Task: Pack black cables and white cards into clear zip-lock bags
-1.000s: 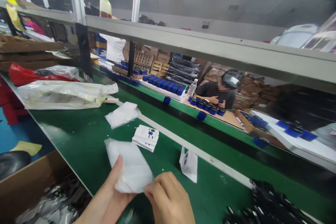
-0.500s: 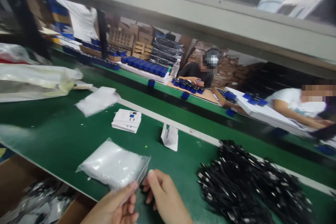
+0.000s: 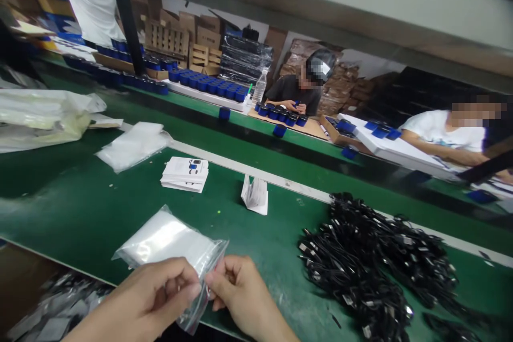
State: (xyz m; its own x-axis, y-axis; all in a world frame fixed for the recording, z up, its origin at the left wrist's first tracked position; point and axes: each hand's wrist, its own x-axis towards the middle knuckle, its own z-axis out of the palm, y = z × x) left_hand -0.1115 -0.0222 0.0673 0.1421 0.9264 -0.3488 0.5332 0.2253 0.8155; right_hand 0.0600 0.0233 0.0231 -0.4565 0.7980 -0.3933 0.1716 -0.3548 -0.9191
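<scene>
Left hand (image 3: 138,296) and right hand (image 3: 240,288) are both closed in a pinch, thumbs and fingers gripping opposite sides of one corner of a clear zip bag (image 3: 166,240). The bag sits at 12 o'clock from the wrists, its body lying back on the green worktop (image 3: 60,197) while its corner hangs just below the fingers. That pinch seems chosen to work the edge of the plastic between the fingertips, with the worktop bearing the bag's weight. Whatever is inside looks pale and filmy, too hazy to identify.

Farther out at 12 o'clock lies a stack of printed leaflets (image 3: 185,174), with a folded leaflet (image 3: 255,195) standing on edge just to its right. A flat pile of clear bags (image 3: 132,144) waits at 11 o'clock, and a loose heap of black USB cables (image 3: 360,262) spreads at 2 o'clock, all seemingly laid within arm's reach. Across the line, a seated co-worker (image 3: 292,93) handles something small above a row of blue-capped items (image 3: 278,116).
</scene>
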